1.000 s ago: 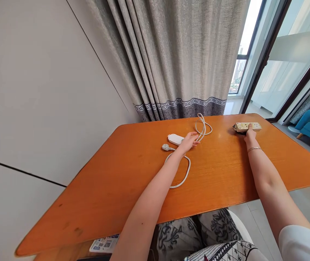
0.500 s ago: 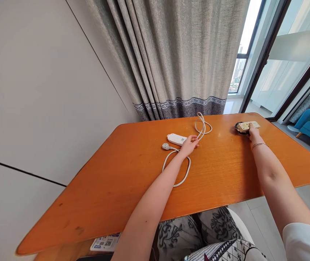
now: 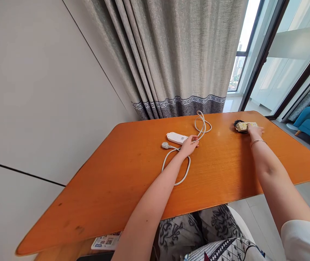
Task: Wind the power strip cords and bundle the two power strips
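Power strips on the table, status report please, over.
Left hand at one end of white power strip; right hand on cream power strip; white cord passing under left forearm; black cord beside cream power strip.

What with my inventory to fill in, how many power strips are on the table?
2: a white strip, its right end hidden by the left hand, and a beige strip, partly covered by the right hand.
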A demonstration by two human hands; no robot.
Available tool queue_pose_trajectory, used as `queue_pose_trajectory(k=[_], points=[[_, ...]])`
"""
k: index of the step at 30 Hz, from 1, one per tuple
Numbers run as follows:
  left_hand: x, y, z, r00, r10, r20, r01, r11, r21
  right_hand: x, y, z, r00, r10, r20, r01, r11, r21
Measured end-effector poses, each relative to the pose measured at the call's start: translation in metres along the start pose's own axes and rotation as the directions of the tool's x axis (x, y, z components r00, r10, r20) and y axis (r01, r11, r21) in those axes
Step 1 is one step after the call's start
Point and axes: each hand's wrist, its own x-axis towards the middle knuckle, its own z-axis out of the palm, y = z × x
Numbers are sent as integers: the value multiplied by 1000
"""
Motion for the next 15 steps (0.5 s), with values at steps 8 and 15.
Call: queue_pose_trajectory(k=[8, 15], points=[[-5, 4, -2, 999, 40, -2, -39, 996, 79, -16, 2, -14, 997, -72, -8, 71, 996, -55], [-8, 8, -2, 998, 64, 18, -66, 976, 206, -24, -2, -22, 979, -202, -24, 202, 979, -1]])
